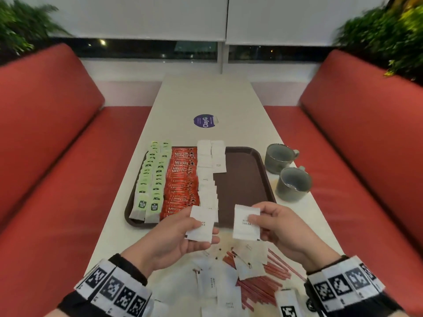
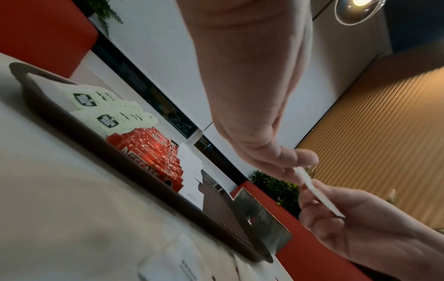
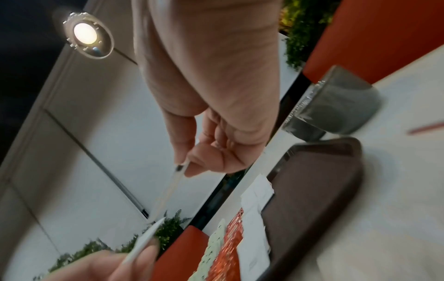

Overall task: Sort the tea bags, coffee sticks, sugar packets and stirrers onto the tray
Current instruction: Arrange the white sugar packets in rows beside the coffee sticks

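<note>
Sugar packets were the items in hand. The left hand [image 1: 180,236] pinched one white sugar packet [image 1: 201,225] between thumb and fingers, and the right hand [image 1: 281,227] pinched a second packet [image 1: 246,223] by its right edge; both were held above the near rim of the brown tray [image 1: 247,179], apart from each other. Each packet's long axis ran roughly away from the person, matching the sugar column [image 1: 207,177] already laid on the tray just ahead of the left hand. That column lay beside the red coffee sticks [image 1: 182,181], with the green tea bags [image 1: 150,179] at the far left. A shorter second row of sugar [image 1: 218,157] sat at the far end, leaving bare tray beyond the right hand; this hand appeared the nearer to that gap.

Near the person, loose sugar packets [image 1: 219,287] and red stirrers [image 1: 263,284] lay mixed on the white table [image 1: 206,97]; how many remained under the pile was probably not countable from this view. Two grey cups [image 1: 286,172] stood just right of the tray, beside the likely reach path of the right hand. A purple sticker [image 1: 204,121] marked the table farther off.
</note>
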The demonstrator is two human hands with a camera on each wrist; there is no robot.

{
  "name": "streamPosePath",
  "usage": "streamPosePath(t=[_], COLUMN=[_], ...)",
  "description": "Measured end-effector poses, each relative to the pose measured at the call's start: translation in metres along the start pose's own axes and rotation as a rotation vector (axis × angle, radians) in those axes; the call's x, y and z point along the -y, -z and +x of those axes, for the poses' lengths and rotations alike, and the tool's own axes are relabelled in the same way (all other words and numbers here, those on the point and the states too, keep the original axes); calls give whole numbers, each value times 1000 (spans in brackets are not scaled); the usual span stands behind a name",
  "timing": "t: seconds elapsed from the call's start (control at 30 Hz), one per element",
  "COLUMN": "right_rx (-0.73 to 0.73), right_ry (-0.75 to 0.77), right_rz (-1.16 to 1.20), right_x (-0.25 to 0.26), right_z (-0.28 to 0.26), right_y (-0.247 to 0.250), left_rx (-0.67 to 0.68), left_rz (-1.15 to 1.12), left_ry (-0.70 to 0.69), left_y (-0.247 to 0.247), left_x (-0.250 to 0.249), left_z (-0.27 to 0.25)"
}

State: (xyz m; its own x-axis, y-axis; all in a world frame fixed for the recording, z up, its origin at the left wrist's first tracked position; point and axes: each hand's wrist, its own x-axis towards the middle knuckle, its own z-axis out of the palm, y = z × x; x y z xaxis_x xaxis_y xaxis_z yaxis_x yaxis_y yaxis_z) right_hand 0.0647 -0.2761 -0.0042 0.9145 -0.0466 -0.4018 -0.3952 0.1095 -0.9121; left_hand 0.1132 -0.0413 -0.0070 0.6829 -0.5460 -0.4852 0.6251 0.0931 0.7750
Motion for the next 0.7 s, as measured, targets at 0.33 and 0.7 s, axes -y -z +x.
streamPosePath(t=[0.33,0.7], right_rx=[-342,-247], right_ry=[110,-161], right_rz=[-393,-639], right_x=[62,36], right_z=[186,263], right_y=[0,-10], left_rx=[-73,-176], left_rz=[-81,-116], left_ry=[-54,-70], left_y=[43,62], left_x=[-16,-19], left_z=[23,36])
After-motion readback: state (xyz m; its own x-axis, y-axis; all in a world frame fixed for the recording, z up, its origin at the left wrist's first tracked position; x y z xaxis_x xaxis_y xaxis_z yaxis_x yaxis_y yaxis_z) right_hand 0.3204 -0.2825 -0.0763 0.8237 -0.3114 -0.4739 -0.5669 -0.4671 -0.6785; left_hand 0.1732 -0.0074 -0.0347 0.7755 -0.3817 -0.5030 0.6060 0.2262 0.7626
